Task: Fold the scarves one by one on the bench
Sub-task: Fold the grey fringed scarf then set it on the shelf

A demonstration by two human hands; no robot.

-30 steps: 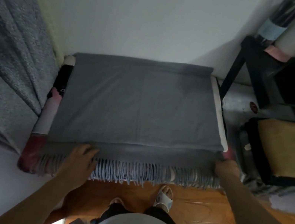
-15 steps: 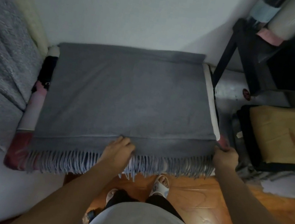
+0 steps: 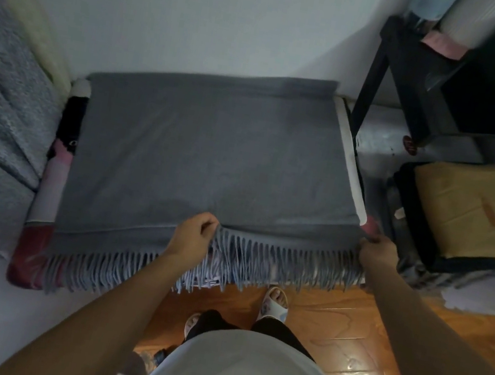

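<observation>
- The grey scarf (image 3: 206, 154) fills the middle of the frame, spread flat over the bench (image 3: 351, 158), with its far edge against the wall and its fringe (image 3: 277, 257) hanging over the near edge at lower centre.
- Your left hand (image 3: 194, 235) has slid from the lower-left part of the fringe to the middle of the near edge, and its fingers now curl round the hem.
- Your right hand (image 3: 376, 251) still pinches the near right corner.
- Judging by both grips, you look ready to lift this half for a fold.
- The cloth looks smooth, thick and matte, with a faint seam running along the near side.
</observation>
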